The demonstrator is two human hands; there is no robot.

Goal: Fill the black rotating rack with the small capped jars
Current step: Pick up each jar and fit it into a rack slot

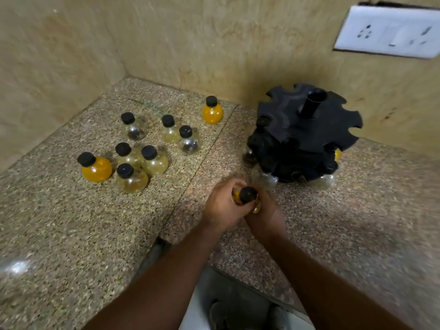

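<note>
The black rotating rack (307, 129) stands at the right near the wall, with several jars hanging in its lower tier and open notches around its top tier. In front of it, my left hand (222, 208) and my right hand (265, 215) together grip one small jar (247, 195) with a black cap and yellow contents. Several loose capped jars stand on the counter to the left: a yellow one (96, 169), another yellow one (212, 111) near the wall, and clear or pale ones such as a pale jar (154, 161) among them.
The speckled granite counter (71, 234) meets tan walls in a corner at the back. A white socket plate (390, 32) is on the wall at the upper right. The counter's front edge drops to the floor below my arms.
</note>
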